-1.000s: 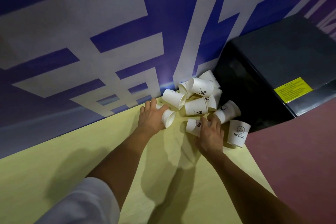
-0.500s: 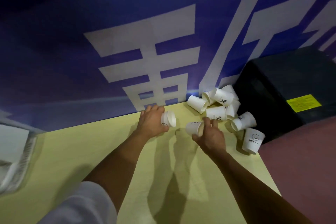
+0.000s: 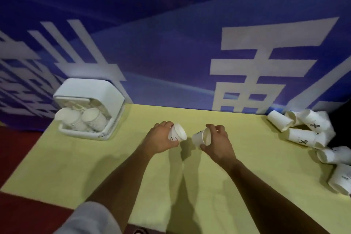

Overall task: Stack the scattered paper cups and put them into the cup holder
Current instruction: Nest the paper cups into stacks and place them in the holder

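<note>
My left hand (image 3: 160, 139) grips a white paper cup with a smiley face (image 3: 177, 133), its mouth turned to the right. My right hand (image 3: 218, 142) holds a second white cup (image 3: 200, 137) by its rim, bottom pointing left toward the first cup. The two cups are a small gap apart above the middle of the yellow table (image 3: 133, 176). A pile of several white cups (image 3: 302, 129) lies scattered at the table's right edge. The white cup holder (image 3: 89, 108) stands at the back left, with two stacks of cups inside.
A blue banner with large white characters (image 3: 190, 62) forms the wall right behind the table. Dark red floor (image 3: 17, 150) shows left of the table and along its near edge.
Both hands have lifted their cups away from the pile and carried them left to the table's middle. The view has swung left, bringing the cup holder in.
</note>
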A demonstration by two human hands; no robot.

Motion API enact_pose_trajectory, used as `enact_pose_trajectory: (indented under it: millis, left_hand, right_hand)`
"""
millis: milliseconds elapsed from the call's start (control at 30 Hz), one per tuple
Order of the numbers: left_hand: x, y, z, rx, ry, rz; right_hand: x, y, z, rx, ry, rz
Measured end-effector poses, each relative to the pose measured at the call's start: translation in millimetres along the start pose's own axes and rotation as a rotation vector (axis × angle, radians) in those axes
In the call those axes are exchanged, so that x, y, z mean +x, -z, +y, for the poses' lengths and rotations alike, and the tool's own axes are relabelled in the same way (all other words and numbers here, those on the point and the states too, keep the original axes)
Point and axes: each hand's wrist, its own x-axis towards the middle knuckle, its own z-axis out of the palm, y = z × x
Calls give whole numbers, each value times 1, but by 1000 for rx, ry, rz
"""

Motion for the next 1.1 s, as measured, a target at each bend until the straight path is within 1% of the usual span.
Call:
enact_pose_trajectory:
  millis: [200, 367, 500, 633, 733, 833, 967, 1100]
  left_hand:
    - [-40, 41, -120, -70, 62, 48]
    - [-66, 74, -201, -157, 93, 106]
    - [-81, 100, -242, -182, 113, 135]
    - [-95, 127, -270, -266, 147, 209]
    - [-105, 143, -290, -311, 197, 260]
    - [-113, 152, -317, -356, 260, 287]
    - [-108, 174, -352, -345, 302, 337]
    - [-85, 201, -400, -361, 328, 440]
  right_hand:
    - [0, -76, -112, -24, 54, -44]
    - [-8, -123, -191, -73, 44, -81]
    - [-8, -141, -235, -97, 57, -72]
    - [9, -148, -275, -92, 120, -77]
    - [21, -157, -304, -49, 174, -96]
    - [30, -171, -333, -98, 234, -106]
    - [47, -184, -375, -88, 282, -105]
    - [63, -206, -420, -69, 353, -75]
